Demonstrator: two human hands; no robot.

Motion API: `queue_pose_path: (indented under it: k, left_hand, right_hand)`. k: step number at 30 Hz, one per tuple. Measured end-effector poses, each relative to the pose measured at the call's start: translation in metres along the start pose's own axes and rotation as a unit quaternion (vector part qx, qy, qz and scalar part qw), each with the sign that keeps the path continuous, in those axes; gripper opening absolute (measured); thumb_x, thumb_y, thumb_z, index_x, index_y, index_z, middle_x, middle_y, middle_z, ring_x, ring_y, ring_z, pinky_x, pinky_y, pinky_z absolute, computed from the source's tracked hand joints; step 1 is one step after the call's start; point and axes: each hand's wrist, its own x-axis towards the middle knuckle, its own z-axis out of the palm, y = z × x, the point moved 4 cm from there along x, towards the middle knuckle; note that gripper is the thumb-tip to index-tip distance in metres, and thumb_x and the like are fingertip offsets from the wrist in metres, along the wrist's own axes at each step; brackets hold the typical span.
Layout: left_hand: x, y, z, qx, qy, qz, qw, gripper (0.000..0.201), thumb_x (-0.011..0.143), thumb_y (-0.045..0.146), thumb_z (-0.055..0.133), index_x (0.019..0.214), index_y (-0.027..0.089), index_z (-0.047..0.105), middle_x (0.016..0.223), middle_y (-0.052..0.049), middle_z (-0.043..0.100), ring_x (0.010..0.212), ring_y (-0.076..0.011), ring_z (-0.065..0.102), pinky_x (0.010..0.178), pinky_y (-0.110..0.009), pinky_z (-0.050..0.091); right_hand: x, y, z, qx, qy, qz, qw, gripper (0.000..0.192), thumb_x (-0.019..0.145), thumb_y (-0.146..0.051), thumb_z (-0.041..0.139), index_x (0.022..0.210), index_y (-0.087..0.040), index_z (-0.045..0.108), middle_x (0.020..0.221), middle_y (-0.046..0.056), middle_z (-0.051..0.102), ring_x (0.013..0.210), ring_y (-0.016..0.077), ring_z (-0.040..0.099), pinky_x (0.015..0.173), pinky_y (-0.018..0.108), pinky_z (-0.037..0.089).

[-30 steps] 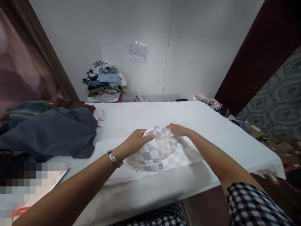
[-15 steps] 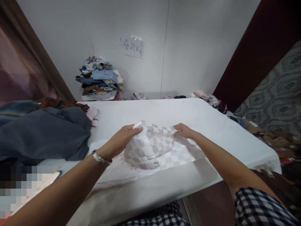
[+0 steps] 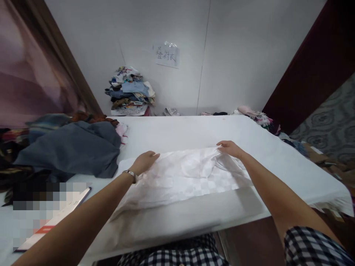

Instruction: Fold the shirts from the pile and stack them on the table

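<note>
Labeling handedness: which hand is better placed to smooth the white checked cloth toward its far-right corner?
Right. The right hand already rests on the white checked cloth at that corner; the left hand lies at its left edge.

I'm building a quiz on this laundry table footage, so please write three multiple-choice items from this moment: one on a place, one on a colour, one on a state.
1. Where does the grey garment lie?
A. At the left of the table
B. On the floor at the right
C. On the stack by the wall

2. What colour is the checked cloth under the hands?
A. Red
B. White
C. Dark blue

3. How does the left hand meet the cloth?
A. Flat on it
B. Raised clear of it
C. Clenched around a bunch

Answers: 1 A, it lies on the white table left of the cloth. 2 B, pale white squares show. 3 A, the palm rests on its left end, while the right hand holds the far edge.
</note>
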Motion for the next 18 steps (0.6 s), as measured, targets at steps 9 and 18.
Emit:
queue_pose_path:
  k: [9, 18]
  left_hand:
    - [-0.073, 0.025, 0.040, 0.262, -0.031, 0.177, 0.948, 0.025, 0.077, 0.032, 0.056, 0.095, 0.016, 0.064, 0.104, -0.012, 0.063, 0.100, -0.0275, 0.057, 0.080, -0.038, 0.045]
    - [-0.074, 0.000, 0.017, 0.178, 0.000, 0.149, 0.973, 0.038, 0.076, 0.050, 0.058, 0.097, 0.018, 0.062, 0.102, -0.010, 0.065, 0.093, -0.0263, 0.060, 0.080, -0.038, 0.045]
  right_hand:
    - [-0.002, 0.002, -0.001, -0.017, 0.045, -0.010, 0.999, 0.049, 0.058, -0.051, 0.073, 0.091, -0.015, 0.069, 0.062, -0.001, 0.058, 0.059, 0.0129, 0.051, 0.058, 0.027, 0.041]
    - [-0.002, -0.001, -0.004, -0.036, 0.059, -0.016, 0.997, 0.053, 0.056, -0.056, 0.074, 0.091, -0.015, 0.071, 0.065, 0.001, 0.059, 0.060, 0.0137, 0.051, 0.057, 0.027, 0.042]
